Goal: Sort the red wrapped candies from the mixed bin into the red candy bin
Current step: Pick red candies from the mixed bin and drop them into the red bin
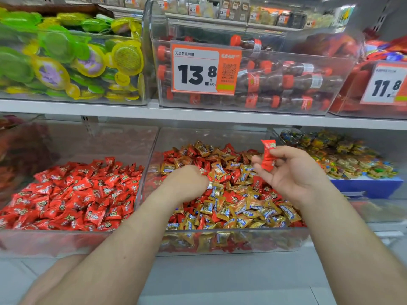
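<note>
**One red candy up, one hand digging**

A red wrapped candy (268,155) sits pinched in the right hand (293,172), above the mixed bin (231,241) of red and gold candies. The left hand (187,183) is curled down in that pile; I cannot tell what it holds. The red candy bin (55,241) beside it is full of red ones.

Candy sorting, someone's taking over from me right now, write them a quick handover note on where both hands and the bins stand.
Right hand: raised above the mixed bin, pinching one red candy.
Left hand: down in the mixed pile, fingers curled; what it holds is hidden.
Red candy bin: to the left, holding only red candies.
Done: one red candy picked out, not yet dropped.
Left: move it to the red bin; many red candies remain among the gold ones.
</note>
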Demonstrator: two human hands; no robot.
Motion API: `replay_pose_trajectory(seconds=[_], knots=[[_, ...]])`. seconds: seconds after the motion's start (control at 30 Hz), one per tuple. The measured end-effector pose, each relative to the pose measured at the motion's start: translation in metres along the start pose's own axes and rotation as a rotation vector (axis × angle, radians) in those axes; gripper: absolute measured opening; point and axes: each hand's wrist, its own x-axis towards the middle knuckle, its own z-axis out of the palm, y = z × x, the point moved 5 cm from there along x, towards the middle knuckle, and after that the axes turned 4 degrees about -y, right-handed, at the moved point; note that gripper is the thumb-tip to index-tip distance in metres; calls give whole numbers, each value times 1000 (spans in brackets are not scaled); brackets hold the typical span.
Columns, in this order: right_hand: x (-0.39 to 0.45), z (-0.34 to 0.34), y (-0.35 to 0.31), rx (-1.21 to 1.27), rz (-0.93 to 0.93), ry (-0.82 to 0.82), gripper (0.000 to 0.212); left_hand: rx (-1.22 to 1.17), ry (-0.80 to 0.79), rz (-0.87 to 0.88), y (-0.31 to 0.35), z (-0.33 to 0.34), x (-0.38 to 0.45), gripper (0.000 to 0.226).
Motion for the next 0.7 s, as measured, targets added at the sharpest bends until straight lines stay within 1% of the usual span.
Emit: replay_pose_trajectory(seconds=[0.03,0.07,0.1,0.17,0.23,0.3,0.33,0.37,0.4,0.43,0.47,0.5,0.53,0.6,0.63,0.67,0.7], knots=[[0,-4,1,47,31,26,6,205,16,24,-1,4,1,15],[0,-8,2,43,51,38,10,344,18,27,-2,8,1,10],[0,-12,2,10,62,44,15,415,6,18,-5,14,3,11],[-1,-16,-1,-50,62,42,21,458,-50,16,-8,22,6,21],[-3,-16,-4,-41,58,20,31,481,-119,15,-9,29,10,32],[-5,-16,-4,49,100,-8,48,511,-139,12,-7,31,12,37],[-6,-16,-1,102,140,-16,51,529,-134,12,-8,32,13,35],[-8,-15,1,146,178,-19,48,538,-116,11,-9,33,16,31],[-9,-12,4,153,209,-19,37,536,-88,9,-10,33,18,24],[-10,-11,6,122,225,1,21,529,-62,2,-12,32,19,17],[-8,-10,8,51,227,26,9,531,-43,-6,-13,31,20,13],[-5,-13,7,-108,194,67,18,535,-34,-13,-13,31,21,13],[-1,-17,4,-345,118,127,25,541,-35,-17,-14,31,21,16],[5,-19,-7,-991,-110,263,27,564,-40,-8,-15,34,21,25],[6,-16,-9,-1286,-196,307,22,570,-37,-4,-15,33,20,26],[8,-14,-7,-1520,-206,326,18,562,-26,-2,-14,31,17,24],[10,-12,-1,-1695,-150,315,27,534,2,3,-14,27,15,20]])
